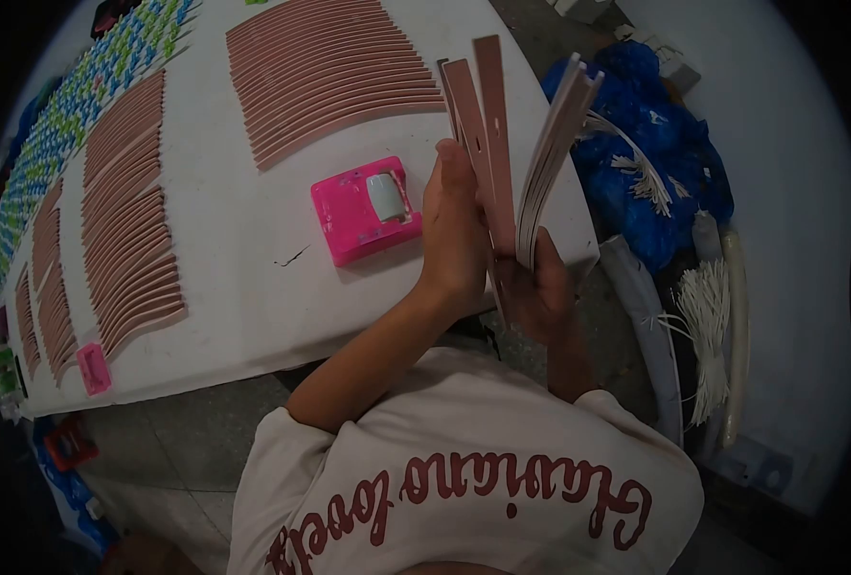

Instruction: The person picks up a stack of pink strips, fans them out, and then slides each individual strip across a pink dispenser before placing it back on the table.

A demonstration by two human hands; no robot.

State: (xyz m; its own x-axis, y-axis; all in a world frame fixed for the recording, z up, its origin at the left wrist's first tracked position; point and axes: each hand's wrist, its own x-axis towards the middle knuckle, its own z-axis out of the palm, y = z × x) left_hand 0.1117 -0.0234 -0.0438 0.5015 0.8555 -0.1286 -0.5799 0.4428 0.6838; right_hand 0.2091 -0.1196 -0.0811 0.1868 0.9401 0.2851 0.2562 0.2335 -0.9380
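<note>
Rows of pink strips (133,220) cover the left of the white table (243,287), leaving bare room along its front edge around the pink box (366,209). Over the table's right corner, the left hand (454,230) stands upright, fingers clamping two strips (487,115). The right hand (540,292) grips a fanned stack (557,134), near the blue bag (660,144).

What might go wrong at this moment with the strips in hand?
1. The stack of strips fans out loosely in the right hand, right at the edge of the table; some may slip and fall toward the blue bag.
2. The left hand grips a pair of strips only near their lower ends; they may bend or drop.
3. A dropped strip could disturb the rows of strips.
</note>
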